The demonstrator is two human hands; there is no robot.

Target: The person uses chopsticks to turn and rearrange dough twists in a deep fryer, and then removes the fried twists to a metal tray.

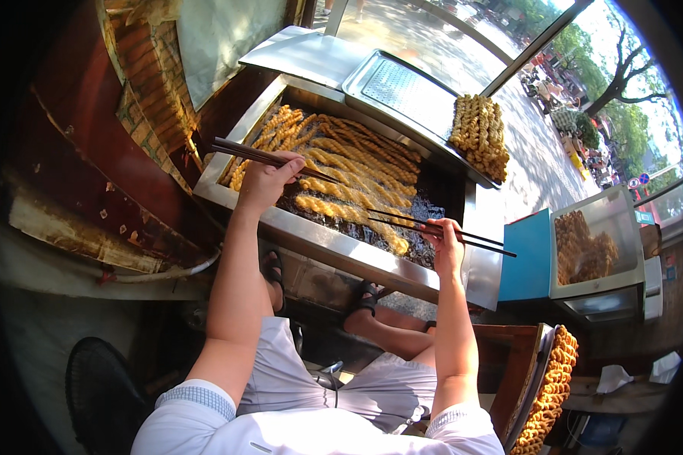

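Long twisted dough sticks [364,159] lie in rows in the dark bubbling oil [427,205] of a rectangular steel fryer [341,227]. Those at the back left look a deeper golden brown than the pale yellow ones at the front. My left hand [270,179] grips one pair of dark long chopsticks [250,153], whose tips reach down to the twists near the middle. A second pair of long chopsticks [478,240] is held in my right hand [447,247] over the fryer's front right. Its tips are slightly apart, at a pale twist [390,230] near the front.
A perforated steel tray [404,85] rests across the fryer's back edge, with stacked fried twists [479,133] at its right end. To the right stands a glass-fronted case [597,244] of fried food. More twists [549,392] line a rack at lower right. A brown wall [91,148] rises at left.
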